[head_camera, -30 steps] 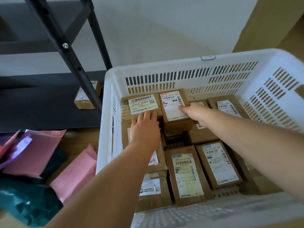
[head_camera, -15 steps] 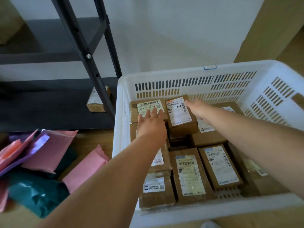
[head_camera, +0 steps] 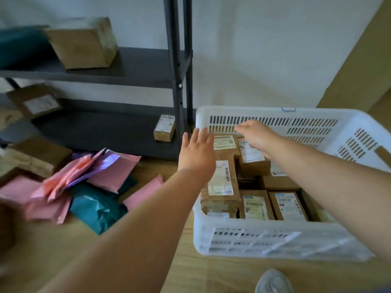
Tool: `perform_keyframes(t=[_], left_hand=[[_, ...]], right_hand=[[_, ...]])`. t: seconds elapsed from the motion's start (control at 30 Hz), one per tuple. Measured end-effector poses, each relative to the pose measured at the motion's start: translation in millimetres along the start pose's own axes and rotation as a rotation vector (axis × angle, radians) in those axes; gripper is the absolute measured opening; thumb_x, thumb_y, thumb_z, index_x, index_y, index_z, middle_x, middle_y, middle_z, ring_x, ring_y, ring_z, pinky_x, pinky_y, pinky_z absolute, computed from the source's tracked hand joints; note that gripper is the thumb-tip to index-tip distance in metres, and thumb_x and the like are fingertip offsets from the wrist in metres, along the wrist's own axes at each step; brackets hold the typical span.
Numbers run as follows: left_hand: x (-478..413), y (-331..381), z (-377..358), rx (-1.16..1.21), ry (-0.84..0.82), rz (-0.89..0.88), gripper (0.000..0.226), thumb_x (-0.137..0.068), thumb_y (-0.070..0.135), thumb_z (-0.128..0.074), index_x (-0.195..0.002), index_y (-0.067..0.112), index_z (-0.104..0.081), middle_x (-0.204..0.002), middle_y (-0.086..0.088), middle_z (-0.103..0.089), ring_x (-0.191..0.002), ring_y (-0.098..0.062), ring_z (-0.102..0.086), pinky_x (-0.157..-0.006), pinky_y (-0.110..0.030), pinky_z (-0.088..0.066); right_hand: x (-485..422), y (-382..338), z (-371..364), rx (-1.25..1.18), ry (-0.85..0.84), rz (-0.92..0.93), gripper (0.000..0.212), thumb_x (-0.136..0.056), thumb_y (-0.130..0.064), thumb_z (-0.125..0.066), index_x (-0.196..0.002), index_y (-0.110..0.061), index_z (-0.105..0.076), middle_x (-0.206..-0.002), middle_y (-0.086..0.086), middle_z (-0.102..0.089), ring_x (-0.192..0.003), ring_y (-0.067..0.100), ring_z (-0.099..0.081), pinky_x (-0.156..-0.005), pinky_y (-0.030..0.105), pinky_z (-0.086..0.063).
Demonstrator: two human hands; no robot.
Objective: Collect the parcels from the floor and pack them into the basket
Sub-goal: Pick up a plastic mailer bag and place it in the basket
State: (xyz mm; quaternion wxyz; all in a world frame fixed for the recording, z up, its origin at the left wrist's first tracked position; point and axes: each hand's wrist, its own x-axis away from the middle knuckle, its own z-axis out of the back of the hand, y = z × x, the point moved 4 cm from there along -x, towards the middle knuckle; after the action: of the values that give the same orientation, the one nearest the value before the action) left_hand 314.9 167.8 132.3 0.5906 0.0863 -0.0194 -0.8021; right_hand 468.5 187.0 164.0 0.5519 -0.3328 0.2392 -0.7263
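A white slotted basket (head_camera: 275, 237) stands on the wooden floor at the right, packed with several brown cardboard parcels (head_camera: 221, 185) bearing white labels. My left hand (head_camera: 196, 151) hovers over the basket's left rim with its fingers spread and straight, holding nothing. My right hand (head_camera: 257, 135) is raised above the back row of parcels, fingers relaxed and empty. On the floor to the left lies a heap of pink mailer bags (head_camera: 69, 180), a purple one (head_camera: 105, 163) and teal ones (head_camera: 95, 208).
A dark metal shelf rack (head_camera: 177, 81) stands behind the heap, with a small box (head_camera: 164, 127) on its bottom shelf and a larger box (head_camera: 82, 42) higher up. More brown parcels (head_camera: 36, 157) lie at the far left. A shoe (head_camera: 274, 281) shows at the bottom.
Both hands have lifted off the back parcels in the basket; the left hand has swung left over the rim and opened flat. The view has pulled back and turned left.
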Motion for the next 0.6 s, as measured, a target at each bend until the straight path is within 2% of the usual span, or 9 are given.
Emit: perform_keyframes(t=[0.1,0.23,0.3,0.37,0.43,0.53,0.6], left_hand=[[22.9,-29.0,16.0,0.056,0.081,0.065,0.060,-0.102,0.018,-0.036,-0.155,0.019,-0.008,-0.163,-0.004,-0.002,-0.150,-0.023,0.005,-0.122,-0.047,0.001],[71.8,-98.0,15.8,0.074,0.119,0.199,0.059,-0.102,0.018,-0.038,-0.155,0.017,-0.011,-0.163,-0.003,-0.007,-0.150,-0.022,-0.001,-0.122,-0.045,-0.003],[96.7,-138.3,7.5,0.059,0.093,0.282,0.057,-0.103,0.020,-0.036,-0.155,0.016,-0.012,-0.163,-0.005,-0.008,-0.150,-0.022,-0.004,-0.122,-0.043,-0.006],[119.9,-179.3,-0.7,0.065,0.098,0.391,0.051,-0.103,0.021,-0.031,-0.153,0.015,-0.019,-0.161,-0.005,-0.017,-0.149,-0.022,-0.012,-0.122,-0.040,-0.008],[142.5,-216.0,-12.0,0.081,0.101,0.511,0.049,-0.100,0.017,-0.035,-0.148,0.014,-0.028,-0.157,-0.006,-0.027,-0.144,-0.024,-0.022,-0.119,-0.038,-0.015],[164.7,-252.0,-29.3,0.193,0.062,0.720,0.039,-0.093,0.011,-0.039,-0.132,0.010,-0.044,-0.141,-0.009,-0.044,-0.127,-0.031,-0.041,-0.102,-0.040,-0.034],[167.9,-260.0,-38.7,0.323,0.042,0.802,0.035,-0.091,0.009,-0.039,-0.125,0.009,-0.049,-0.134,-0.010,-0.047,-0.119,-0.032,-0.046,-0.095,-0.041,-0.037]], right_hand=[[26.3,-26.9,-18.0,-0.087,0.119,0.062,0.036,-0.100,-0.031,-0.047,-0.131,-0.016,-0.055,-0.130,0.001,-0.058,-0.118,0.020,-0.053,-0.095,0.035,-0.042],[68.6,-64.8,-70.0,-0.149,0.150,0.193,0.032,-0.098,-0.030,-0.050,-0.128,-0.021,-0.057,-0.123,-0.007,-0.059,-0.111,0.013,-0.055,-0.089,0.030,-0.042],[86.3,-78.6,-103.0,-0.183,0.120,0.236,0.030,-0.098,-0.027,-0.051,-0.126,-0.023,-0.058,-0.119,-0.009,-0.060,-0.110,0.010,-0.055,-0.090,0.028,-0.042],[95.6,-87.4,-137.1,-0.220,0.077,0.240,0.027,-0.096,-0.024,-0.052,-0.123,-0.023,-0.060,-0.116,-0.008,-0.061,-0.110,0.010,-0.056,-0.094,0.029,-0.045],[97.1,-93.2,-170.6,-0.223,0.021,0.231,0.026,-0.096,-0.022,-0.052,-0.121,-0.022,-0.060,-0.114,-0.007,-0.061,-0.110,0.012,-0.057,-0.095,0.031,-0.046],[90.7,-93.9,-225.3,-0.156,-0.102,0.159,0.028,-0.096,-0.024,-0.052,-0.124,-0.025,-0.057,-0.122,-0.006,-0.060,-0.111,0.015,-0.056,-0.093,0.032,-0.046],[84.8,-87.0,-260.4,-0.114,-0.188,0.062,0.030,-0.095,-0.026,-0.053,-0.125,-0.026,-0.056,-0.126,-0.005,-0.058,-0.112,0.019,-0.056,-0.094,0.039,-0.049]])
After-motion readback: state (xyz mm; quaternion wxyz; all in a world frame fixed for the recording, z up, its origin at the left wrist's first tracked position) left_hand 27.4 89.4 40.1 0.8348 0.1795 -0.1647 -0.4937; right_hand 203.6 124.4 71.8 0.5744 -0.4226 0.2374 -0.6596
